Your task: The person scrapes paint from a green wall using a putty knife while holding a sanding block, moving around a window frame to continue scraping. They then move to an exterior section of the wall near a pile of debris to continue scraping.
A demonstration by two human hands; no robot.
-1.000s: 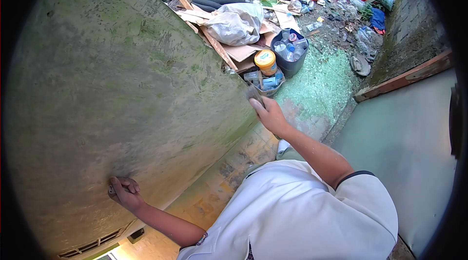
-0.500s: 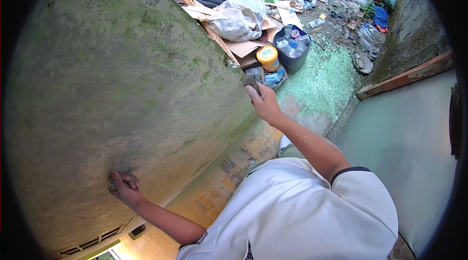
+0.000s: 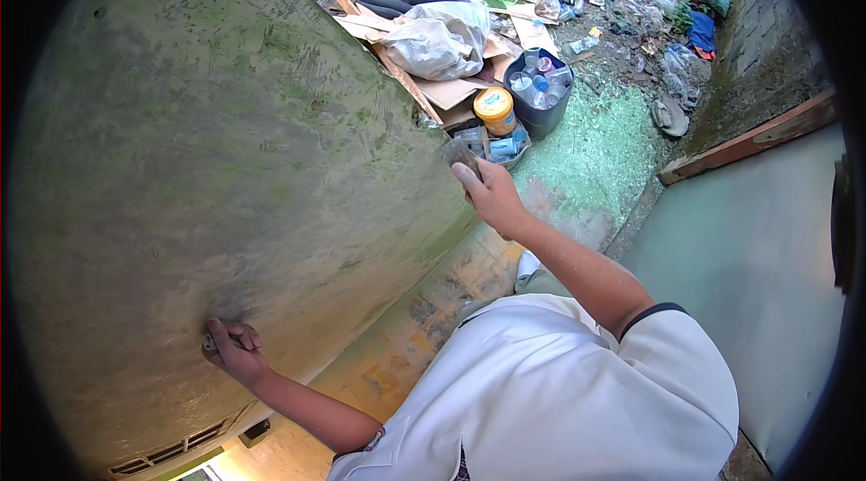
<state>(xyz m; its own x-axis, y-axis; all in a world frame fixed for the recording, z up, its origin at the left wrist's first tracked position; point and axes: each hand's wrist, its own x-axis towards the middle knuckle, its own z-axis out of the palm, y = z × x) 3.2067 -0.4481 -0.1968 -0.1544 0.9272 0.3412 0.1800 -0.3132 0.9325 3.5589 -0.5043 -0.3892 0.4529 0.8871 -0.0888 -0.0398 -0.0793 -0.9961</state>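
At the lower left, my left hand (image 3: pixel 234 351) is closed around a small object, mostly hidden by the fingers, right against the stained wall (image 3: pixel 225 156). My right hand (image 3: pixel 490 192) grips a dark, flat stone-like block (image 3: pixel 462 154) near the wall's far edge, with the thumb along its near side. The wall is greenish grey with dark smudges, and a darker patch lies just above my left hand.
Beyond my right hand stand a yellow-lidded tub (image 3: pixel 494 111) and a dark bin (image 3: pixel 544 97) of plastic bottles. A filled plastic sack (image 3: pixel 437 39) lies on boards. Greenish broken glass (image 3: pixel 604 147) covers the ground. A smooth panel (image 3: pixel 740 264) stands at the right.
My right hand and the block have shifted very slightly left and up along the wall's edge. My left hand stays at nearly the same spot.
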